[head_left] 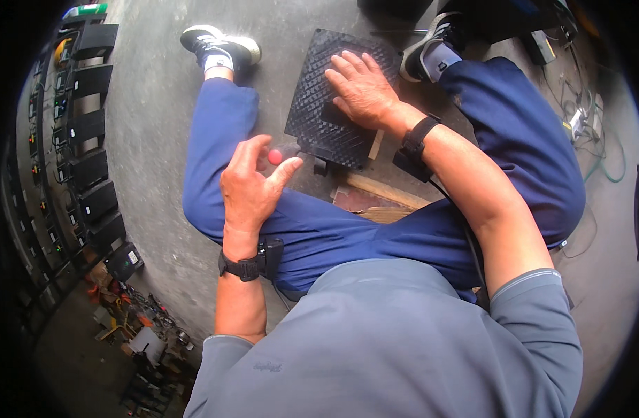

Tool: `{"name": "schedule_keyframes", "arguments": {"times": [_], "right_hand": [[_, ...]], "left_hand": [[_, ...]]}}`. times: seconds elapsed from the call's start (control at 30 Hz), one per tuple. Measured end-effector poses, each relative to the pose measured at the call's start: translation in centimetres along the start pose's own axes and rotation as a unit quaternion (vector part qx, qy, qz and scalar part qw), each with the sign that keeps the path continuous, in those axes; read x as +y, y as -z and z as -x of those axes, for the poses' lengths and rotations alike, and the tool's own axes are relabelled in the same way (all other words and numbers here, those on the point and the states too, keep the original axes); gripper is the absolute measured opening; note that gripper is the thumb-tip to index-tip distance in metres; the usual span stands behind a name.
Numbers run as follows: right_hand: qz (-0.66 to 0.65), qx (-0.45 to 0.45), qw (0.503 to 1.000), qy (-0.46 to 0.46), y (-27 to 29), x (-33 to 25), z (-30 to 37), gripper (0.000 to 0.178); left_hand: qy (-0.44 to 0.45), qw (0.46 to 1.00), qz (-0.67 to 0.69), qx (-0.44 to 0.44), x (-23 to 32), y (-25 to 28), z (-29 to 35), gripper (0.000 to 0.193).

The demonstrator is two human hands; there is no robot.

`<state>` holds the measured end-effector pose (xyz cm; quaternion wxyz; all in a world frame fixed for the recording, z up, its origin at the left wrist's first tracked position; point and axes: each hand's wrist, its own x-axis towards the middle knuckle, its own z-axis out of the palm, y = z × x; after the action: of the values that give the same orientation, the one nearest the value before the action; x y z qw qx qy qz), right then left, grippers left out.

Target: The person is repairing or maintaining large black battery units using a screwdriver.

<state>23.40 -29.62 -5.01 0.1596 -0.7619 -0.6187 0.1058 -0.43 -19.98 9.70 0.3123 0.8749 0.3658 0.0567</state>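
Black boxes (93, 129) are lining the floor's (156, 160) left edge, their contents hidden; mixed clutter (149, 334) is lying nearer. A wooden strip (387, 190) is lying near the black panel's (316, 94) near edge, and a shoe (431, 49) is crowding its far-right corner. The left hand (253, 184), curled, is pinching a small red round thing (274, 157) just off the near-left corner. The right hand (365, 90) is resting open and flat on the panel, toward its right edge.
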Motion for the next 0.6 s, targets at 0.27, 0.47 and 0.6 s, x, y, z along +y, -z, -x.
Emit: {"name": "schedule_keyframes", "arguments": {"times": [0.27, 0.47, 0.6], "right_hand": [[-0.003, -0.006, 1.000, -0.008, 0.5, -0.2, -0.2, 0.056], [-0.012, -0.011, 1.000, -0.012, 0.5, -0.5, -0.2, 0.057], [-0.020, -0.012, 1.000, -0.010, 0.3, -0.3, -0.2, 0.057]], "left_hand": [[-0.021, 0.997, -0.068, -0.002, -0.1, 0.6, -0.1, 0.034], [-0.029, 0.992, -0.117, 0.046, -0.1, 0.5, -0.1, 0.034], [-0.068, 0.990, -0.112, 0.048, 0.1, 0.0, 0.4, 0.034]]}}
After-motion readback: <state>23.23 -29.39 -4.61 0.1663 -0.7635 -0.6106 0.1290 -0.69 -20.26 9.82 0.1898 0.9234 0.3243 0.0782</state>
